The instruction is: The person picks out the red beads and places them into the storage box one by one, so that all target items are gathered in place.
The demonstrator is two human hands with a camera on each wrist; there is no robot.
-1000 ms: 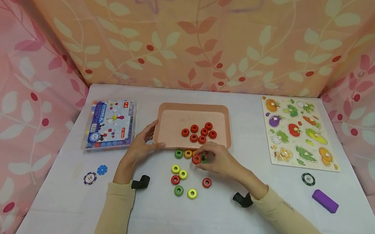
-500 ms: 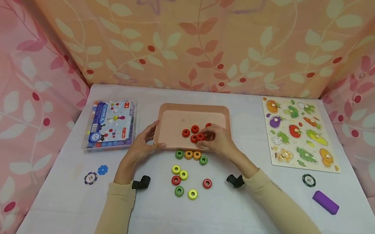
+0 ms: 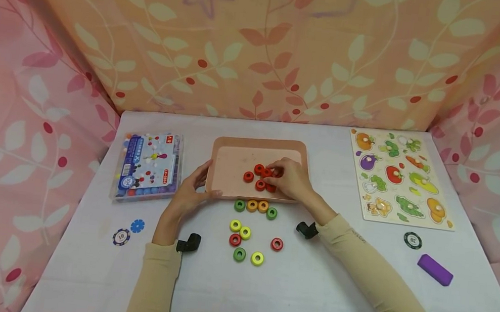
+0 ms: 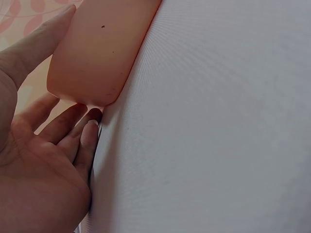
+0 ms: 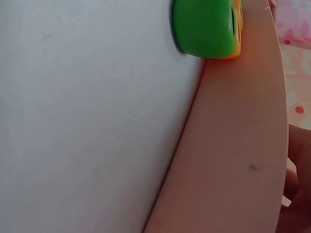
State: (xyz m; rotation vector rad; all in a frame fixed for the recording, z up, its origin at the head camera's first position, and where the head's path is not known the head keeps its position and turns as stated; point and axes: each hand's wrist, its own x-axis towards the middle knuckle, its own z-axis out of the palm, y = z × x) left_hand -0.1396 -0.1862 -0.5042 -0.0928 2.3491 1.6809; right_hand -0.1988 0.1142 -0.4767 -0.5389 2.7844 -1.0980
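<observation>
A shallow pink tray (image 3: 230,161) holds several red rings (image 3: 248,176) towards its right half. At its front left corner my left hand (image 3: 188,193) holds it, thumb along the front wall and fingers at the left side. In the left wrist view, the fingers of that hand (image 4: 43,141) sit around the tray corner. Over the tray, my right hand (image 3: 294,180) pinches a red ring (image 3: 266,173) among the others, hiding some of them. The right wrist view shows the tray's outer wall (image 5: 228,145), with part of the hand (image 5: 299,179) beyond its rim.
Green rings (image 3: 239,205) and orange rings (image 3: 252,205) line the tray's front. Nearer lie yellow rings (image 3: 257,258), a red ring (image 3: 277,244) and others. A bead box (image 3: 150,166) stands left; a vegetable puzzle (image 3: 400,179), a chip (image 3: 413,240) and a purple block (image 3: 435,269) lie right.
My right hand has carried a red ring from in front of the tray into it, among the other red rings. My left hand has stayed at the tray's corner.
</observation>
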